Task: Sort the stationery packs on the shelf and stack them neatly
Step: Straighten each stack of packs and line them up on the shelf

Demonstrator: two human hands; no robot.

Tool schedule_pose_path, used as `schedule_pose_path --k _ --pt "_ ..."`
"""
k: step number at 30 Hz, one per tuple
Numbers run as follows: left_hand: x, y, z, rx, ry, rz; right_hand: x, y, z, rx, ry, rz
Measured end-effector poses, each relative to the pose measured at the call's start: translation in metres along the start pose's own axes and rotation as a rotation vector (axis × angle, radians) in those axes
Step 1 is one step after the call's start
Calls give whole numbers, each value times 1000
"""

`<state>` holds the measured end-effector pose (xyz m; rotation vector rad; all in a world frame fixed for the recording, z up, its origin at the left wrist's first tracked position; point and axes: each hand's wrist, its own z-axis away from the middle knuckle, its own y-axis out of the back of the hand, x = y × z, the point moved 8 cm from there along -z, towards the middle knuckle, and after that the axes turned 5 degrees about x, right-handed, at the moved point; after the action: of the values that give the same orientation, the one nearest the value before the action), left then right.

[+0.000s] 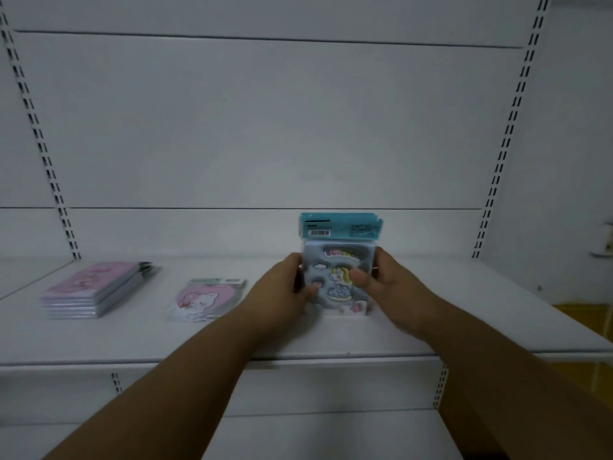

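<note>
White shelf (pixel 99 340): upright unicorn packs (pixel 338 277), teal header up, in both hands' grip.

The unicorn pack (pixel 338 270) I grip in my left hand (pixel 282 287) and right hand (pixel 381 280) is wrapped in clear, glossy plastic, with a matt teal card header. The bear pack (pixel 202 298) to the left has the same shiny wrap. The pink stack (pixel 89 292) at far left looks like glossy film too, perhaps. The shelf (pixel 132 340) is smooth, matt white painted metal.
</note>
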<state>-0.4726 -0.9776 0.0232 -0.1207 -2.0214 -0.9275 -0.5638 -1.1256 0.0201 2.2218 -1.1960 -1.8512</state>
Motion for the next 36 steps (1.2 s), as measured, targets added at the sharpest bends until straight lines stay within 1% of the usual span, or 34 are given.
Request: schedule_pose_path --k 3,6,9,12,14,17,19,21,25,27,29,32,33,35,36 --pt "-1 5 -5 29 -4 -129 -1 6 -2 56 28 100" --pt "0 5 -7 23 -10 -166 -3 9 -3 114 43 122" --pt "1 10 -10 15 33 -122 -8 14 -7 183 33 116" --pt "5 19 -20 3 148 19 -10 21 -17 262 -73 45" --pt "3 19 -24 -51 252 34 -8 17 -23 235 -211 -45" --pt "-7 11 -23 -143 341 -95 2 6 -23 149 -389 20" --pt "-15 5 -23 -146 356 -148 8 0 -23 117 -441 11" --pt "-21 2 -27 -126 343 -215 16 -4 -27 102 -450 4" --pt "-28 1 -32 -123 330 -371 21 -6 -33 88 -423 248" --pt "-28 1 -32 -128 322 -436 21 -5 -39 85 -379 402" --pt "-25 2 -32 -112 302 -472 20 -4 -42 100 -336 503" --pt "-17 10 -23 -63 256 -535 13 -1 -33 128 -240 605" --pt "-15 13 -19 -27 212 -553 10 0 -25 130 -190 616" --pt "-16 19 -6 19 158 -596 3 1 -5 113 -77 617" --pt "-16 19 4 -3 136 -651 -1 0 6 81 -24 626"
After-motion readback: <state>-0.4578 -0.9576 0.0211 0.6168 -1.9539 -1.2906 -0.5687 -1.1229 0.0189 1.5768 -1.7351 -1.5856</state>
